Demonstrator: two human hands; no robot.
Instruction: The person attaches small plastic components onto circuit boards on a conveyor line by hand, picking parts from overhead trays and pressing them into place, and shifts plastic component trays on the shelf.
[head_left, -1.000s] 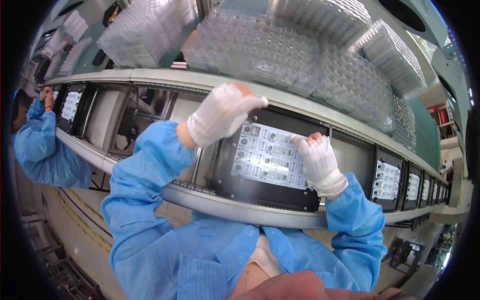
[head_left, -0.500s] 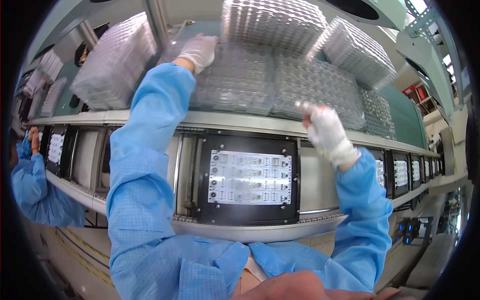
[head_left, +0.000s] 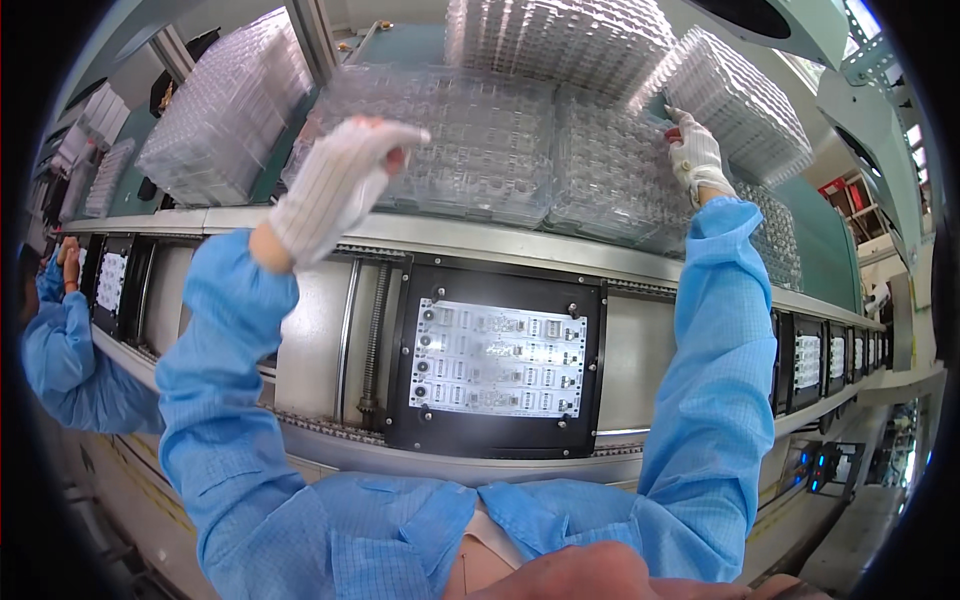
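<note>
My left hand (head_left: 335,190), in a white glove with bare fingertips, hovers above the front edge of the left clear plastic tray stack (head_left: 470,150). Its fingers are curled toward the thumb; anything between them is too small to make out. My right hand (head_left: 697,158), gloved the same way, reaches over the far right part of another clear tray stack (head_left: 610,170), fingers bent together at the tray's pockets. What they grip is hidden. Below and between my arms, a white circuit board panel (head_left: 500,360) with small components lies in a black fixture (head_left: 500,440) on the conveyor line.
Taller stacks of clear trays stand at the back left (head_left: 225,110), back middle (head_left: 560,40) and back right (head_left: 740,105). A metal rail (head_left: 480,235) runs between trays and conveyor. More fixtures with panels (head_left: 808,360) continue rightward. A co-worker in a blue sleeve (head_left: 85,360) works at far left.
My left hand has drawn back from the left trays toward me. My right hand has moved from the rail up and away to the right-hand trays. The panel has barely shifted.
</note>
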